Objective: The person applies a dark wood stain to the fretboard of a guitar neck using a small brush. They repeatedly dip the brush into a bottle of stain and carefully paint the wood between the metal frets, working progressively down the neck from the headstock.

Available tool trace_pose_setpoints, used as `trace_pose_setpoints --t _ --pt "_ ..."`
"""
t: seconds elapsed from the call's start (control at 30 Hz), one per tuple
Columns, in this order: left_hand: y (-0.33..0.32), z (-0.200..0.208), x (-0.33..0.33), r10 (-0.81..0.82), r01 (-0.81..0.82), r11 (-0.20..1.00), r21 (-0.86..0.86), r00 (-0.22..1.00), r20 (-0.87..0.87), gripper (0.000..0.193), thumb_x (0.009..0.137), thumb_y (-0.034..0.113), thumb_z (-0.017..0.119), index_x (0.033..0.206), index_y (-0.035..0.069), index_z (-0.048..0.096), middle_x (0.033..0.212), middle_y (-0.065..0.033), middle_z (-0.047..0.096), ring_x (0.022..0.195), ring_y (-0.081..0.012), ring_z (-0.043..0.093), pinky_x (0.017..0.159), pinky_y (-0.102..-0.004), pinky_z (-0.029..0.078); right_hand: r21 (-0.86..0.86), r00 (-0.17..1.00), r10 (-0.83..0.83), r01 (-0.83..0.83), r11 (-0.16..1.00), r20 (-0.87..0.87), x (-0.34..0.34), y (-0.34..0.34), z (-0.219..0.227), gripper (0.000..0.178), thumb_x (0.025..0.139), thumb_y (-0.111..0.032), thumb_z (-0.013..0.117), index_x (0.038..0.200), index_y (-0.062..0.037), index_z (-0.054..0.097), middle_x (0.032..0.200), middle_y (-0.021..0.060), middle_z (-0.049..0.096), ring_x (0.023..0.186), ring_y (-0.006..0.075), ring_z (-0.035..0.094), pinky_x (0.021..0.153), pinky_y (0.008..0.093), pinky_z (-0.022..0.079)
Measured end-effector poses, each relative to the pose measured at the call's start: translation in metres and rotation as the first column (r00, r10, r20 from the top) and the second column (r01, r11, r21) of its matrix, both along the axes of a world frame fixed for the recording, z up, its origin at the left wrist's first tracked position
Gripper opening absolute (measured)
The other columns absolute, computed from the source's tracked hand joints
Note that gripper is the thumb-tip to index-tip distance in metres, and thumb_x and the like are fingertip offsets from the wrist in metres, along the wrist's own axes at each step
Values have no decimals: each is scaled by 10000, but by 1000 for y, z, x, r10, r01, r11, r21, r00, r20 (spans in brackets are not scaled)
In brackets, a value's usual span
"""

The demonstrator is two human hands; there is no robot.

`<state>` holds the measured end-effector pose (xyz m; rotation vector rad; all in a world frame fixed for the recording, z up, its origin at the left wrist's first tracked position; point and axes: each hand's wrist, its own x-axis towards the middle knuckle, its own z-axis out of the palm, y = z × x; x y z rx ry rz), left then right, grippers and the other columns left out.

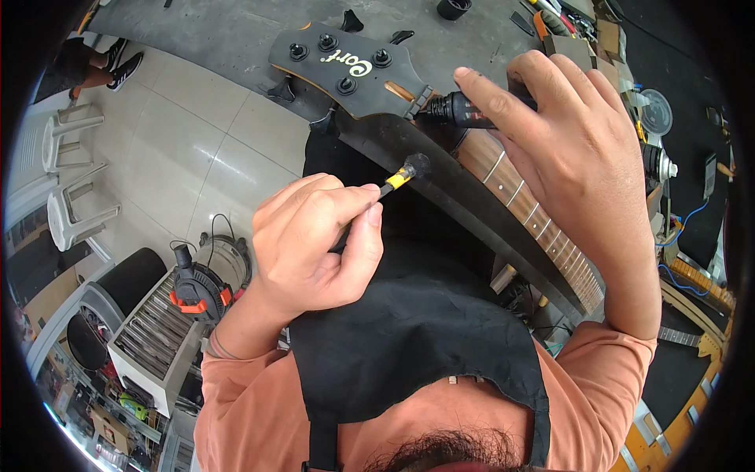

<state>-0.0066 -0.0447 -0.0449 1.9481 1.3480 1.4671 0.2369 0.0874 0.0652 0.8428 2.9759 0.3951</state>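
A bass guitar's black headstock (334, 67), with several tuning posts, lies toward the far side. From the nut (421, 102) its brown fretboard (511, 185) runs down to the right. My left hand (318, 240) is closed in a pinch on the handle of a small brush (399, 176) with a yellow band. The brush's dark, rounded tip lies over the neck's black side. My right hand (550, 118) reaches over the upper fretboard, its fingers around a small dark bottle (464, 112). The bottle is tilted sideways with its ribbed black end toward the nut; my palm hides its rear.
A grey work table (228, 35) spans the far side, with a black cup (454, 8) on it. Right of the instrument stand a spray can (659, 164) and a clear lid (655, 112). White plastic chairs (75, 208) and a black-and-orange machine (197, 287) are on the left.
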Motion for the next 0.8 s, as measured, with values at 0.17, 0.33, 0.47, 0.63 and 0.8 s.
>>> trace_pose_setpoints --t 0.17,0.33,0.47,0.63,0.8 --pt "0 0 1 0 0 1000 -4 1000 8 253 807 -169 786 1033 -61 746 677 -70 633 550 -235 614 527 -350 486 7 1000 -27 27 1000 12 4 5 0 593 900 -150 846 1480 -233 755 1199 61 658 1099 279 674 945 442 541" --pt "2 0 3 -1 1 1000 14 1000 4 259 816 -174 784 1045 -62 740 690 -69 644 547 -232 609 525 -349 482 13 999 -21 20 1000 25 2 7 3 592 906 -138 859 1481 -227 753 1211 67 668 1148 285 684 970 451 548" --pt "4 0 5 -5 5 1000 19 1000 5 265 818 -182 782 1051 -64 737 698 -70 652 547 -228 606 525 -346 481 21 1000 -19 18 1000 21 5 10 3 601 902 -142 864 1486 -229 752 1208 65 669 1148 283 686 976 455 551" --pt "6 -2 8 5 -6 1000 30 999 36 218 866 -169 763 1057 -64 746 627 7 490 535 -131 433 535 -308 350 21 1000 -15 15 1000 13 6 14 1 603 903 -146 867 1489 -234 754 1209 61 670 1143 279 687 977 460 551" --pt "6 -2 8 -4 4 1000 18 999 43 215 881 -166 757 1068 -61 748 607 28 449 533 -112 394 542 -300 330 14 1000 -23 23 1000 13 7 13 0 596 910 -154 867 1489 -244 756 1210 58 673 1140 275 689 978 460 553"
